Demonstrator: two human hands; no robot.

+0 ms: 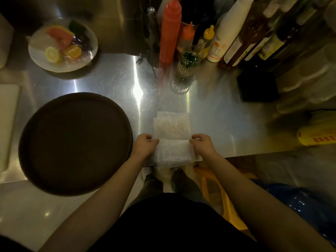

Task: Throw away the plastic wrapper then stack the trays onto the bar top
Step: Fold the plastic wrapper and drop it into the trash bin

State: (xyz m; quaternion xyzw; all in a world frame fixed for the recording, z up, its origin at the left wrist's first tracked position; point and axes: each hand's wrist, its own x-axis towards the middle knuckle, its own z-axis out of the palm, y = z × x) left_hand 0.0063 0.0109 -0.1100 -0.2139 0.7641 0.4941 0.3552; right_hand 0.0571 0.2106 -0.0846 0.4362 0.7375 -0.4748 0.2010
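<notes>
We see the steel counter (109, 77) first, and on its near left edge the round dark tray (75, 142), partly over the edge. Just right of the tray lies the clear plastic wrapper (172, 135), hanging over the counter's front edge. Our left hand (145, 145) and right hand (202, 144) each pinch one side of it. A fruit plate (62, 46) stands far left.

Both hands, left hand (145, 145) and right hand (201, 144), pinch the plastic wrapper (172, 139) at the worktop (227, 120) edge; a round dark tray (75, 142) lies just beside. Bottles stand behind.
</notes>
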